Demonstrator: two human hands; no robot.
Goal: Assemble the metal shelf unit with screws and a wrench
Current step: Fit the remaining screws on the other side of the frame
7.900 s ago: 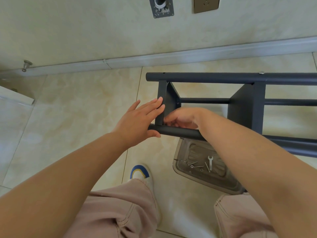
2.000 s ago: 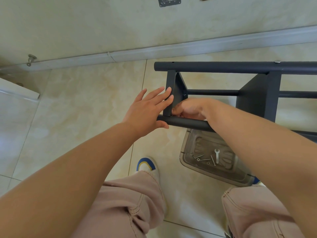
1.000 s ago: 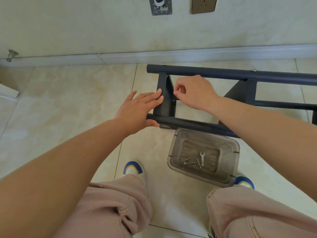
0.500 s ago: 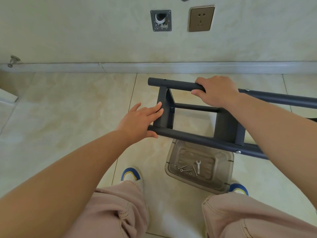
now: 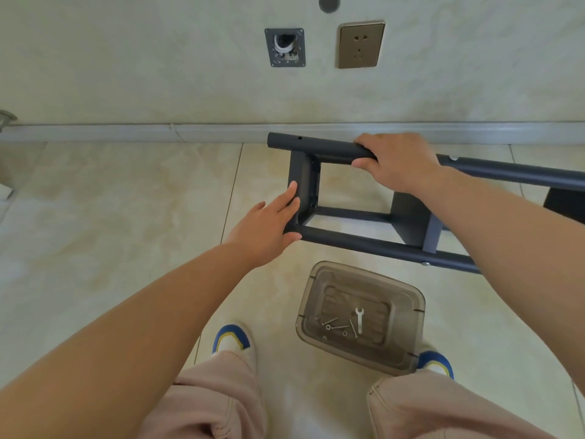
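The dark grey metal shelf unit (image 5: 364,242) lies on its side on the tiled floor, its round posts running off to the right. My right hand (image 5: 395,163) grips the far upper post near its left end. My left hand (image 5: 269,226) rests with straight fingers against the end bracket, thumb under the near post. A small silver wrench (image 5: 359,319) and several screws (image 5: 335,326) lie in a clear brown plastic bin (image 5: 408,299) on the floor below the near post.
The wall and its grey skirting run just behind the shelf, with a brass socket (image 5: 361,44) and an open wall box (image 5: 285,47). My two shoes (image 5: 231,340) and trouser legs stand beside the bin. Bare tiles stretch left.
My right hand left the inside of the end bracket and took hold of the far upper post. The shelf frame has tipped over, so I now look straight down through it. My left hand stayed on the bracket.
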